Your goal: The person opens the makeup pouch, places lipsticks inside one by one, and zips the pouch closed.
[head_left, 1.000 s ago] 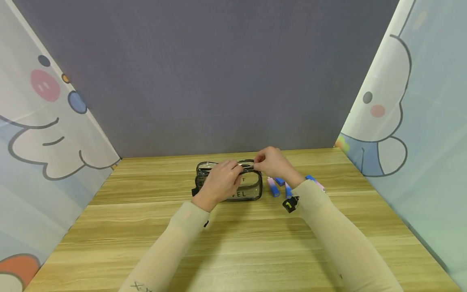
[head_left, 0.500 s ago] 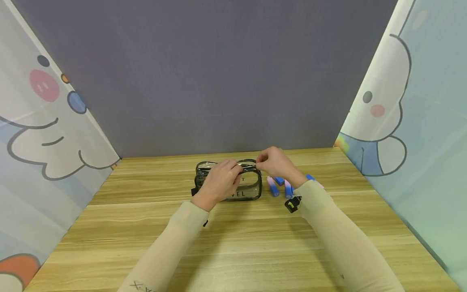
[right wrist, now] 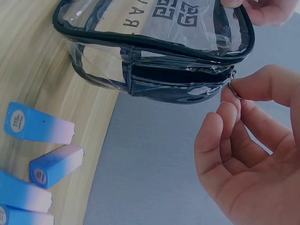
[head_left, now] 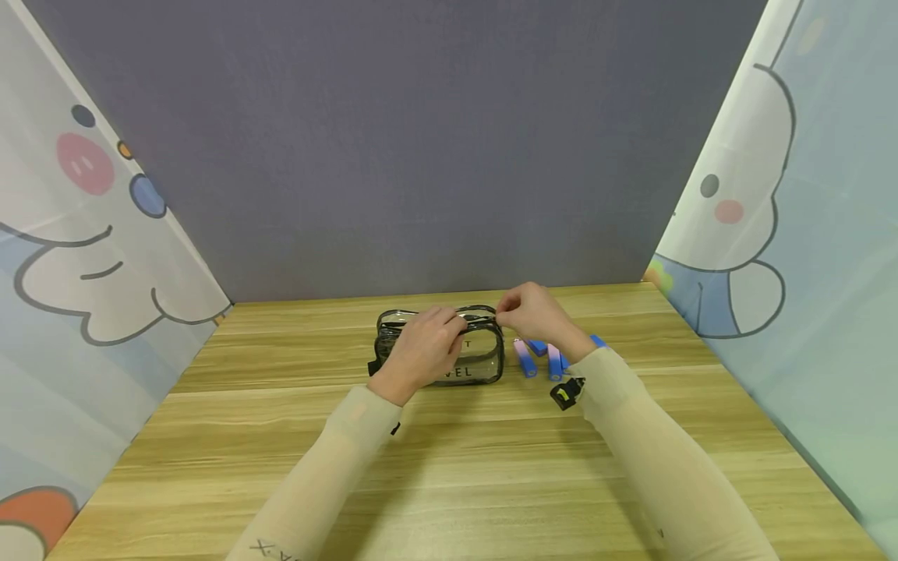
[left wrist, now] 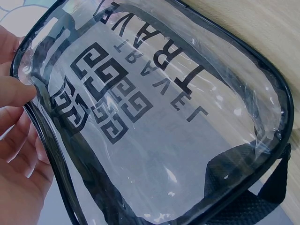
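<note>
A clear plastic toiletry pouch (head_left: 484, 358) with black piping and TRAVEL lettering stands upright on the wooden table. My left hand (head_left: 424, 347) pinches its top edge; in the left wrist view the thumb (left wrist: 16, 91) lies on the near side and the other fingers are behind the edge. At the pouch's right end, my right hand (head_left: 536, 312) pinches a small metal zipper pull (right wrist: 234, 90) between thumb and forefinger, its other fingers curled. In the right wrist view, the dark zipper band (right wrist: 178, 75) runs along the pouch's end towards that pull.
Several small blue-and-pink boxes (head_left: 525, 358) lie on the table (head_left: 456, 467) right of the pouch, partly under the right forearm. A black side strap (left wrist: 243, 187) sticks out from the pouch's left end. Behind the table rises a grey panel (head_left: 421, 156).
My right hand has shifted slightly to the right along the pouch's top with the zipper pull. The left hand keeps its hold in the same place.
</note>
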`<state>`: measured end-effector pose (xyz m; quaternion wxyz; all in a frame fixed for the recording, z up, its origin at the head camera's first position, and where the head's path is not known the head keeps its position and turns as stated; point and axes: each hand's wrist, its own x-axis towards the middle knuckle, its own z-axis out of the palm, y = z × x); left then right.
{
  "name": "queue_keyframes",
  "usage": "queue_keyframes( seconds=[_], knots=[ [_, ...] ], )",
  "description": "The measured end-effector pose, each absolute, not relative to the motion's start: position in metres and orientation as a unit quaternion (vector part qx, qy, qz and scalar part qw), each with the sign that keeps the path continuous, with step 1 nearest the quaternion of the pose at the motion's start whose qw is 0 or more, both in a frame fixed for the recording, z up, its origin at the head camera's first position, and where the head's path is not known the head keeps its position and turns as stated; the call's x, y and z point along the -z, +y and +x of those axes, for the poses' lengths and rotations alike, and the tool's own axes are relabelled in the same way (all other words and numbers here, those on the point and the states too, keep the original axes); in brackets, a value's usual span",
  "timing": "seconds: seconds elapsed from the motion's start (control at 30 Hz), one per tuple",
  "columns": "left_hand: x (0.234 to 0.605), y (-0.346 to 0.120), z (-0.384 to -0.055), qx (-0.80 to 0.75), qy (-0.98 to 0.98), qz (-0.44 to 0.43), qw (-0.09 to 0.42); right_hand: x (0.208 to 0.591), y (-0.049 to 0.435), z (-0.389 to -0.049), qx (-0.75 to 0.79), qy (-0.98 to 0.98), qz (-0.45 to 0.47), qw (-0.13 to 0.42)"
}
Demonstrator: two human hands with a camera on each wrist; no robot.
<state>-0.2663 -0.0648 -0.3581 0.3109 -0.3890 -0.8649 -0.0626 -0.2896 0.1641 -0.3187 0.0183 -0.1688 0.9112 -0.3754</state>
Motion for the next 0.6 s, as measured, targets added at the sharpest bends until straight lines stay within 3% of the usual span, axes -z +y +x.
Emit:
queue_keyframes(
  seconds=[0.6],
  knots=[
    [0.36,-0.0663,-0.2678,0.071,-0.864,-0.39,0.311,0.3289,0.1684,-0.2899,0.368,0.914,-0.172,-0.006]
  ],
)
